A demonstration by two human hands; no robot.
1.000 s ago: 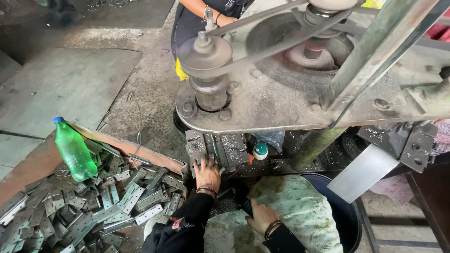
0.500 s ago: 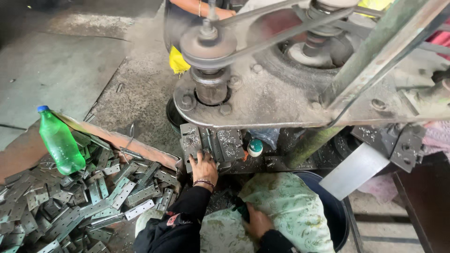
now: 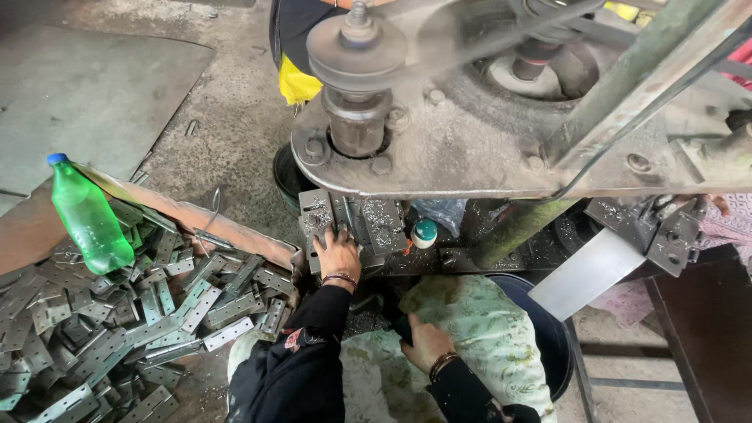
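My left hand [image 3: 338,254] reaches forward and rests on the dark metal fixture [image 3: 348,223] under the machine's spindle [image 3: 356,86], fingers pressed on a flat metal piece there. My right hand [image 3: 425,342] lies low on the pale floral cloth [image 3: 486,337] over my lap, fingers curled around a dark edge; whether it holds anything is unclear. Both wrists wear bangles and dark sleeves. A heap of grey metal hinge plates [image 3: 117,313] lies to the left of my left arm.
A green plastic bottle with a blue cap [image 3: 88,218] stands in the plate heap. A belt-driven pulley and heavy machine base [image 3: 486,149] fill the upper right. Another person's dark and yellow clothing [image 3: 296,70] shows behind the machine. A small teal-capped bottle [image 3: 424,233] sits under it.
The view has shifted slightly and drawn closer. My left hand stays on the fixture; my right hand has moved a little lower on the cloth.
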